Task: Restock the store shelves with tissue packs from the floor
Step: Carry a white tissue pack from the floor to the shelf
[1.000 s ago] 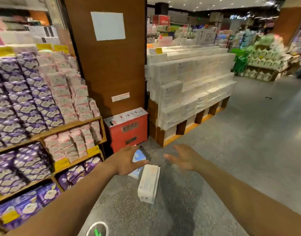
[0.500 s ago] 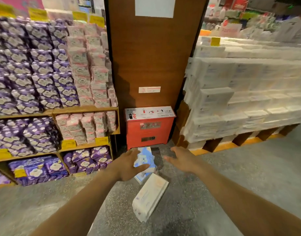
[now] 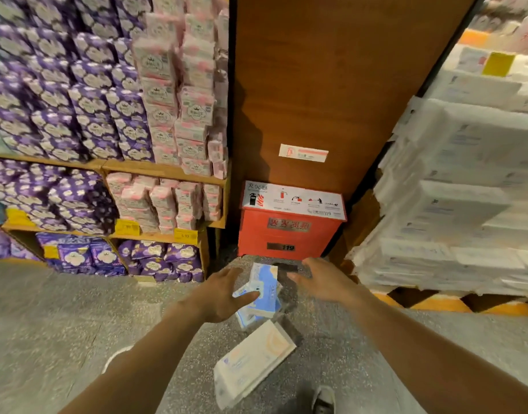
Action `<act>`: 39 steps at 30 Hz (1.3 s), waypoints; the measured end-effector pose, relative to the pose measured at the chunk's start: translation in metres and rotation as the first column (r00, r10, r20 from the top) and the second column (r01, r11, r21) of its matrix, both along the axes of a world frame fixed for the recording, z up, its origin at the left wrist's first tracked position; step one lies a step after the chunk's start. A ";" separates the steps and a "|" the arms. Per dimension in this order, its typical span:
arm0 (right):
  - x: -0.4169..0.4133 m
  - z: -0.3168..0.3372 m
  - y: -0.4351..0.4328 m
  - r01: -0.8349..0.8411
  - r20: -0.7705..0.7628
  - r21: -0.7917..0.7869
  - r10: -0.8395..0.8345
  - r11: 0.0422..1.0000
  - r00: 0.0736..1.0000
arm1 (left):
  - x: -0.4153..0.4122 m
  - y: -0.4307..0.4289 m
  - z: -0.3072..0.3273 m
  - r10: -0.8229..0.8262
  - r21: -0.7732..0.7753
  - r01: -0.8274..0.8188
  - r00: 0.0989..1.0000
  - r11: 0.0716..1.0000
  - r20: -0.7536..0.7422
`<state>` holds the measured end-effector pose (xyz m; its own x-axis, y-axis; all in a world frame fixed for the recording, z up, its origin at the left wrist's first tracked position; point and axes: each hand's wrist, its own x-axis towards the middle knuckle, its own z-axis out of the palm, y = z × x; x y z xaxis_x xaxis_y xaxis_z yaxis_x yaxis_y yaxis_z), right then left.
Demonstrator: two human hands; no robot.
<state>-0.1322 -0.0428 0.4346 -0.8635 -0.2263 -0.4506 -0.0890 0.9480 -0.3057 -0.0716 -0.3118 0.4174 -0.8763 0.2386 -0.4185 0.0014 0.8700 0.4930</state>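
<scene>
A blue-and-white tissue pack (image 3: 264,283) stands tilted just above the speckled floor. My left hand (image 3: 221,297) grips its left edge, with the thumb across its front face. A second bluish pack (image 3: 251,313) shows just under it. My right hand (image 3: 321,279) hovers a little to the right of the blue pack with fingers spread, holding nothing. A white-and-peach tissue pack (image 3: 252,364) lies flat on the floor nearer to me. Wooden store shelves (image 3: 164,170) on the left hold purple and pink packs.
A red fire-extinguisher box (image 3: 289,234) stands against the brown wooden pillar (image 3: 331,85) straight ahead. On the right, a pallet stack of white wrapped packs (image 3: 453,204) rests on wooden blocks. My shoe (image 3: 324,400) shows at the bottom edge.
The view has swung left and down, closer to the shelves and the red box. Both hands kept their reach around the blue pack, which now sits farther from the white pack.
</scene>
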 end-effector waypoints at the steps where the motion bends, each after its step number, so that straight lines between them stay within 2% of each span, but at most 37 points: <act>1: -0.019 -0.004 0.003 -0.021 0.014 0.001 0.021 1.000 1.000 | -0.011 0.004 -0.005 0.032 -0.003 -0.032 0.999 0.999 -0.004; 8: -0.160 -0.074 0.030 -0.230 0.091 -0.004 0.229 0.973 0.969 | -0.081 0.053 -0.076 0.334 -0.027 -0.334 0.942 0.942 0.013; 16: -0.262 -0.214 0.060 -0.472 0.234 -0.004 0.460 0.881 0.856 | -0.123 0.127 -0.198 0.654 -0.015 -0.659 0.743 0.752 0.143; 20: -0.257 -0.310 0.061 -0.529 0.269 -0.054 0.522 0.847 0.809 | -0.106 0.137 -0.282 0.719 -0.057 -0.719 0.682 0.693 0.135; 24: -0.228 -0.440 0.061 -0.563 0.310 -0.062 0.552 0.824 0.774 | -0.069 0.136 -0.390 0.765 -0.108 -0.758 0.630 0.643 0.129; 29: -0.186 -0.583 0.068 -0.592 0.323 -0.129 0.598 0.796 0.734 | -0.021 0.134 -0.527 0.802 -0.168 -0.785 0.573 0.596 0.169; 31: -0.170 -0.627 0.071 -0.597 0.340 -0.104 0.593 0.795 0.730 | -0.007 0.132 -0.576 0.809 -0.172 -0.793 0.552 0.585 0.203; 35: -0.147 -0.703 0.079 -0.558 0.341 -0.074 0.547 0.827 0.765 | 0.012 0.124 -0.655 0.833 -0.186 -0.816 0.508 0.547 0.220; 39: -0.137 -0.775 0.081 -0.439 0.381 -0.034 0.418 0.898 0.825 | 0.026 0.110 -0.728 0.883 -0.186 -0.874 0.405 0.450 0.236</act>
<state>-0.2696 0.0386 -0.3406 -0.4525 -0.5010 -0.7378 -0.3805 0.8567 -0.3483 -0.0458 -0.2018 -0.3105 -0.4501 -0.6121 -0.6502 -0.8927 0.3281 0.3091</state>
